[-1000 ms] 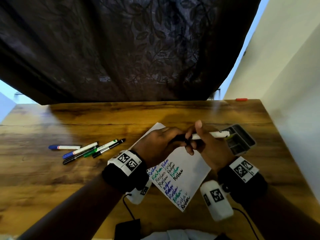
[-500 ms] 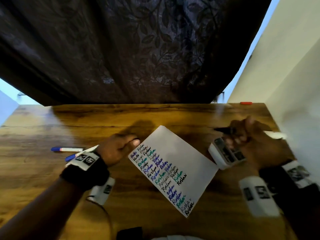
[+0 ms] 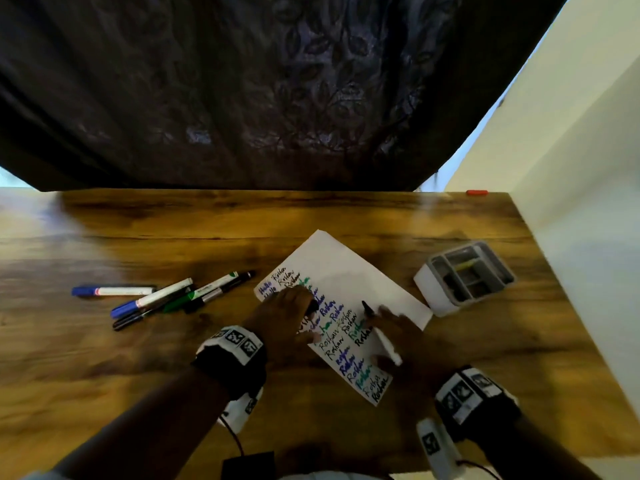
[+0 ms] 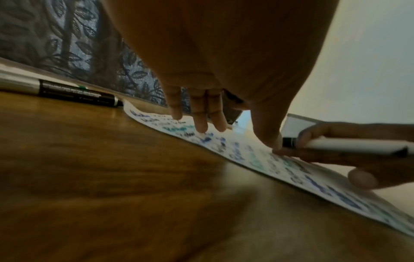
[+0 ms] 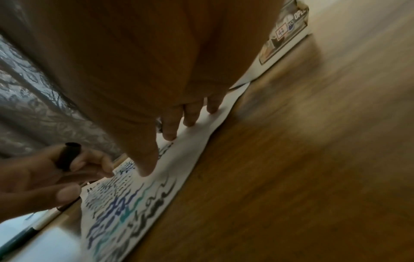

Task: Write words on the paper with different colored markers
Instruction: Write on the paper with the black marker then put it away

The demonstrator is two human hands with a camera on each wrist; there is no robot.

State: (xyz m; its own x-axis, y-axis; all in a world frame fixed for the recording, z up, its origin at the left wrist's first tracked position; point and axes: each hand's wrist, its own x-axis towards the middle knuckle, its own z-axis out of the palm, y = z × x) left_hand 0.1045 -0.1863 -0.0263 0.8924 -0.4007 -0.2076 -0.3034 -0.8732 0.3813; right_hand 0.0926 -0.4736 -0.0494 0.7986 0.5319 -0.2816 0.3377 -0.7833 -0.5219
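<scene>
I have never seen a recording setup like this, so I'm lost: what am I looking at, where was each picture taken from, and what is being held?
No machine here: a person works with bare hands, wearing cameras. One picture looks down from the head; the other two look along each wrist at the fingers.

On the wooden table lies a sheet of paper covered in coloured words. Spare markers lie left of it, a grey organizer tray right of it.

The right hand holds an uncapped black marker, tip over the paper. The left hand rests its fingertips on the paper while gripping the black cap.
</scene>
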